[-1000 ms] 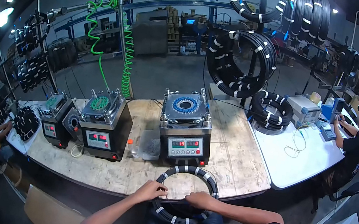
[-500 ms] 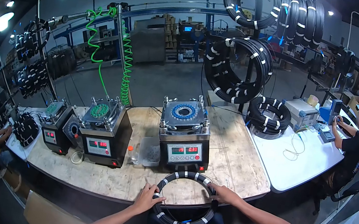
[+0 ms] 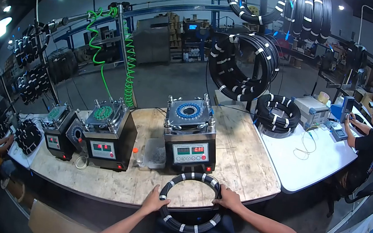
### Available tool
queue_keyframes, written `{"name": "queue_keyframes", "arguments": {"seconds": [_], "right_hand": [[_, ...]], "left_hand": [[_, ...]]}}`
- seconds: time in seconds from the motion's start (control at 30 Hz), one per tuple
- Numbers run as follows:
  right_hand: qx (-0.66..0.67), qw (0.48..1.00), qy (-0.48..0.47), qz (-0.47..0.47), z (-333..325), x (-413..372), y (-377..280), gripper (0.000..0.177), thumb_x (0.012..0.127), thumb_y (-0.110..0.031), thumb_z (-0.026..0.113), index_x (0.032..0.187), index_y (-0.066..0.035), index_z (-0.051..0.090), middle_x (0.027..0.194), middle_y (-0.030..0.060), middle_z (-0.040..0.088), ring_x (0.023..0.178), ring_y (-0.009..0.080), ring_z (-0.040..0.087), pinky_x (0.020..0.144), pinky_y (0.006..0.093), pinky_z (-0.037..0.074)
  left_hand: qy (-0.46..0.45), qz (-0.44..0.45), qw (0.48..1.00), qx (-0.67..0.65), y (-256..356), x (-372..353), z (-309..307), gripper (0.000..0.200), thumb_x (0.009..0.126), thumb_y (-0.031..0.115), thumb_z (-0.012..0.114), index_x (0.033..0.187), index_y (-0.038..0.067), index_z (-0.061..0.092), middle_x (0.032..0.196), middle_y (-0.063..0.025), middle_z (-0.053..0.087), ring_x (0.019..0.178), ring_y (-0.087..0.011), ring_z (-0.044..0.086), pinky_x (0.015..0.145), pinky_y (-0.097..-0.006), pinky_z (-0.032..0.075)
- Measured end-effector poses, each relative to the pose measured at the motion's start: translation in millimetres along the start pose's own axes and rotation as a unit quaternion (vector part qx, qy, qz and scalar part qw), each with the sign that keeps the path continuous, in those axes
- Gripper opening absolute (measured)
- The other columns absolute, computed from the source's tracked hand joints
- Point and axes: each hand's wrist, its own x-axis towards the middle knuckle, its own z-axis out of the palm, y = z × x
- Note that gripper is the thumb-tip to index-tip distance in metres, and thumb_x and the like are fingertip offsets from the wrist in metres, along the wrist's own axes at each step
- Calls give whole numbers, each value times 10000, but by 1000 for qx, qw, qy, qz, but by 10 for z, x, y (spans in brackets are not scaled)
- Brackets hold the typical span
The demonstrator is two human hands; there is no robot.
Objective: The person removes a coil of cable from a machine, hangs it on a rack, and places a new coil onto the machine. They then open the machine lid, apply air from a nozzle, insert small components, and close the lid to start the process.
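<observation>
A coil of black cable [image 3: 181, 178], bound at intervals with white tape, is held at the near edge of the workbench, its lower part over my lap. My left hand [image 3: 153, 202] grips the coil's left side, the thumb lying across the inner edge. On the opposite side my right hand [image 3: 229, 199] is closed around the coil, with the thumb reaching inside the ring. Just beyond the coil stands a polishing-type machine [image 3: 189, 152] with a red digital display and a round plate of blue fittings [image 3: 188, 110] on top.
Two similar machines [image 3: 108, 145] [image 3: 57, 140] with green fittings stand leftward on the wooden workbench [image 3: 242, 167]. A clear plastic tub [image 3: 157, 153] sits between machines. More cable coils [image 3: 245, 67] hang ahead. At right, a co-worker [image 3: 370, 141] sits by a white table [image 3: 302, 169].
My right hand has shifted down the coil's right side, thumb now inside the ring. The blue connectors seen at the coil's lower edge no longer show there. The view has shifted slightly.
</observation>
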Motion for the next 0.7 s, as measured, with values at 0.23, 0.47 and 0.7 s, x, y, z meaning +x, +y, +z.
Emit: {"name": "queue_keyframes", "arguments": {"seconds": [0.23,0.47,0.7], "right_hand": [[138,984,93,-57,-103,-213,182,820,779,-209,838,1459,-74,399,1178,280,631,1147,479,605,956,511,509],[152,948,216,-177,-1383,-824,30,835,862,-138,780,1563,-98,327,1216,271,578,1044,405,605,937,460,489],[148,853,396,-308,-3367,-1068,-550,883,791,66,768,1555,-56,342,1449,236,546,1173,286,649,981,370,520]], "left_hand": [[-144,31,983,-106,-68,85,10,822,738,324,883,1387,-39,533,1220,-239,686,1157,-328,661,1001,-398,502],[-57,132,983,-117,1305,-368,-998,806,880,264,787,1490,-34,351,1172,-251,690,1074,-338,696,949,-400,519],[98,339,933,-69,2848,91,-2465,743,903,169,774,1494,-14,361,1041,-162,703,965,-222,701,898,-365,540]]}}
